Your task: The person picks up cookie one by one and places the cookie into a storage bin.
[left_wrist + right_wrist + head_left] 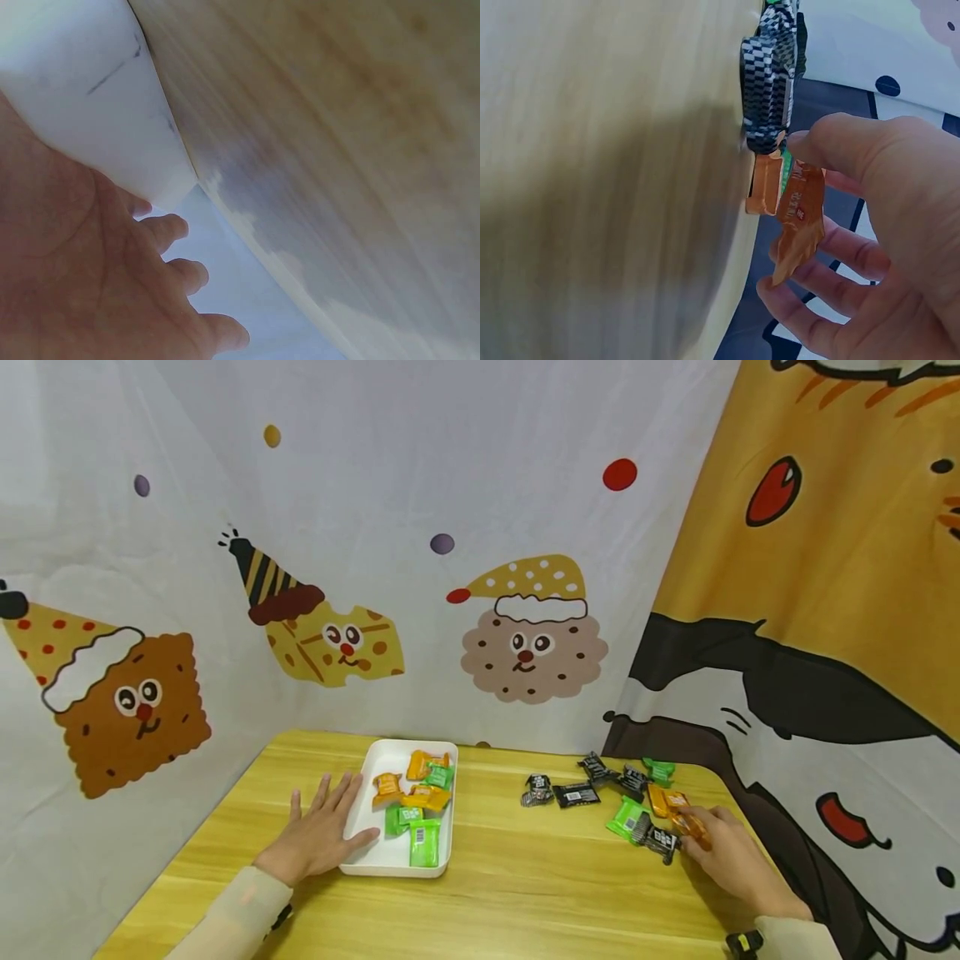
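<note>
My left hand (pixel 318 831) lies with straight, spread fingers against the left side of a white tray (pixel 393 871), the thumb reaching over its rim. Inside the tray are several small wrapped snacks, orange (pixel 387 787) and green (pixel 424 843). The left wrist view shows the palm and fingers beside the tray's white outer wall (pixel 112 97). At the right of the table, my right hand (pixel 738 864) pinches an orange wrapped snack (pixel 802 206) between thumb and fingers. Close to it are a black checkered packet (pixel 769 94) and another orange packet (pixel 763 184).
Several black packets (pixel 576 795) lie loose on the wooden table (pixel 525 877), right of the tray. A green packet (pixel 627 818) and a farther green one (pixel 659 770) are among them. A printed cloth (pixel 420 710) hangs behind the table and along its right side.
</note>
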A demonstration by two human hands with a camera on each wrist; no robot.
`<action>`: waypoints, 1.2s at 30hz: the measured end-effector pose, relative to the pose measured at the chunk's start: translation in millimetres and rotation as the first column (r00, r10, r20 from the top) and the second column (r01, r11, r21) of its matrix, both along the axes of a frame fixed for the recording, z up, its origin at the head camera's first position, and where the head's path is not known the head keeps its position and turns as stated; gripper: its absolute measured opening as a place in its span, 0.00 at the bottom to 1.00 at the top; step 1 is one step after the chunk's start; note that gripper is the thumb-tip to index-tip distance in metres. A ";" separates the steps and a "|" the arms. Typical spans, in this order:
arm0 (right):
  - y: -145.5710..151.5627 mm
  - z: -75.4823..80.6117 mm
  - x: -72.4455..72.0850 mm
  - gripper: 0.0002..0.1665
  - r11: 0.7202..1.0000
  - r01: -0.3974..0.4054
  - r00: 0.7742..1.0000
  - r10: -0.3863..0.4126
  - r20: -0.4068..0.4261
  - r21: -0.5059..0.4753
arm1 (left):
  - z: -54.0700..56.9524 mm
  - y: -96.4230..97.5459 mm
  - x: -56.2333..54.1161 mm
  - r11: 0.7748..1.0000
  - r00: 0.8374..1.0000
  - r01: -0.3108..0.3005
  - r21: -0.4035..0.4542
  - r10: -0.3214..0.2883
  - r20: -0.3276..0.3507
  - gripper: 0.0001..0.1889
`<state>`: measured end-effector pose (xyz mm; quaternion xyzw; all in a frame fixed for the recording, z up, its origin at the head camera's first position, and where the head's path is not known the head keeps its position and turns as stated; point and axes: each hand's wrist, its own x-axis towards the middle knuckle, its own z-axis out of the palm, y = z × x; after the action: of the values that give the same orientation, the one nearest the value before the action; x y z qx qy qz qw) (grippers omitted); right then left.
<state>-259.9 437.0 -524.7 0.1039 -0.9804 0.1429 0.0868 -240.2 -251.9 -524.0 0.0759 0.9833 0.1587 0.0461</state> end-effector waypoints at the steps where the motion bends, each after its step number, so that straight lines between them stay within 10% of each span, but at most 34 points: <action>1: -1.4 0.9 0.1 0.34 1.000 -0.002 1.000 0.002 -0.009 -0.001 | 0.2 0.0 0.2 1.000 1.000 -0.001 0.001 0.001 -0.003 0.58; 36: -95.0 16.0 10.9 0.31 0.988 -0.153 0.987 0.152 -0.046 -0.030 | 0.4 -2.5 0.0 1.000 1.000 0.010 0.004 -0.010 0.001 0.58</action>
<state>-249.0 342.0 -508.6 0.1800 -0.9650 0.1633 0.0985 -240.2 -254.4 -523.6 0.0809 0.9826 0.1604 0.0471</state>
